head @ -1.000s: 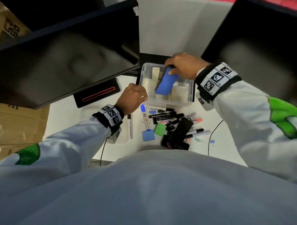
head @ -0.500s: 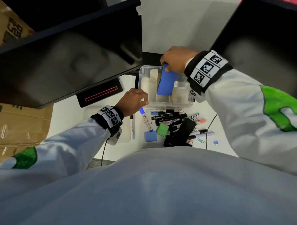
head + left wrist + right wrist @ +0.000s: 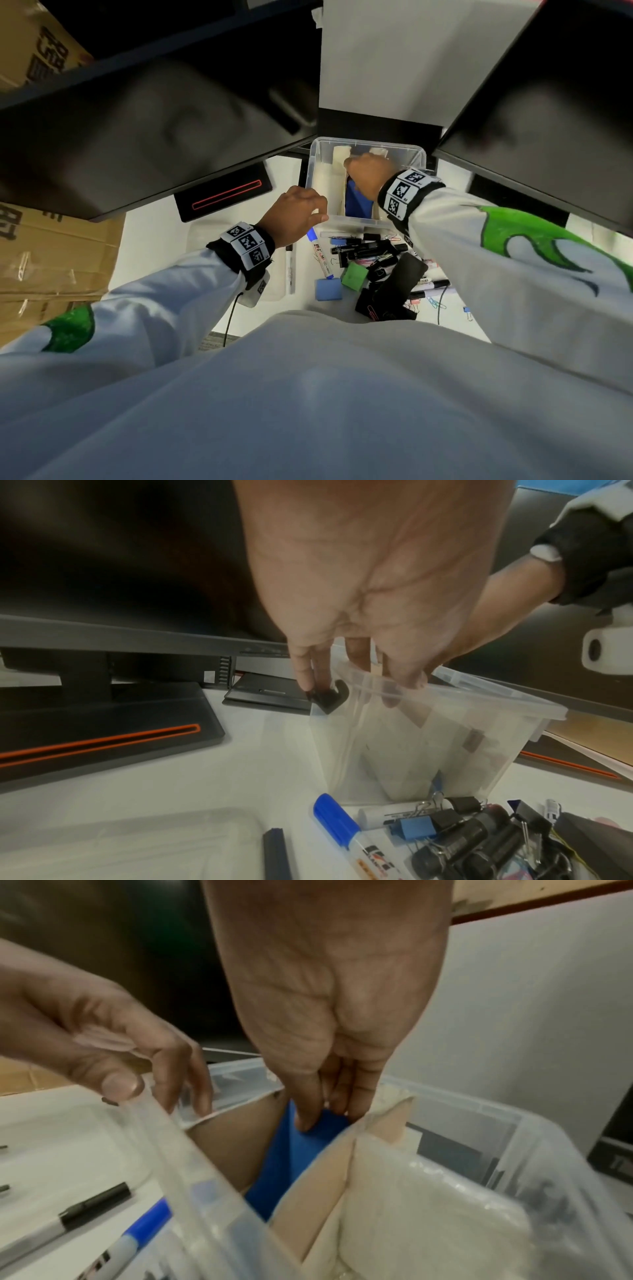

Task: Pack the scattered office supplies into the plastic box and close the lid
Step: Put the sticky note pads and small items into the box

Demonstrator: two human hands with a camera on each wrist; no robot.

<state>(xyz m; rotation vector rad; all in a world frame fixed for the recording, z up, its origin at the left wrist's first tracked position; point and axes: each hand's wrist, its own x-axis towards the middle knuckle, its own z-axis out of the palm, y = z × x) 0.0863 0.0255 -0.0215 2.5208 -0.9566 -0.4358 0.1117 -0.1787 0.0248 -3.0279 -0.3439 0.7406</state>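
Observation:
A clear plastic box (image 3: 420, 152) stands open at the back of the white desk, with tan dividers (image 3: 383, 1131) and pale packets inside. My right hand (image 3: 356, 173) reaches down into it. Thumb and fingers (image 3: 325, 1115) pinch the top edge of a blue block (image 3: 294, 1153) that stands upright in a slot between the dividers. My left hand (image 3: 318, 212) grips the box's near left rim (image 3: 445, 693), thumb inside and fingers outside. Scattered markers (image 3: 363, 248), a blue-capped marker (image 3: 337, 823), binder clips (image 3: 411, 829), and green (image 3: 354, 277) and blue (image 3: 328, 289) note pads lie in front.
A translucent lid (image 3: 120, 840) lies flat left of the supplies, a black pen (image 3: 290, 270) beside it. Two dark monitors (image 3: 154, 137) (image 3: 548, 120) overhang the box on both sides. A black case (image 3: 394, 287) sits among the markers. Cardboard boxes (image 3: 51, 257) stand at far left.
My right hand has pushed the blue block from above the box down into the slot, so most of it is now hidden. My left hand has stayed at the box's rim.

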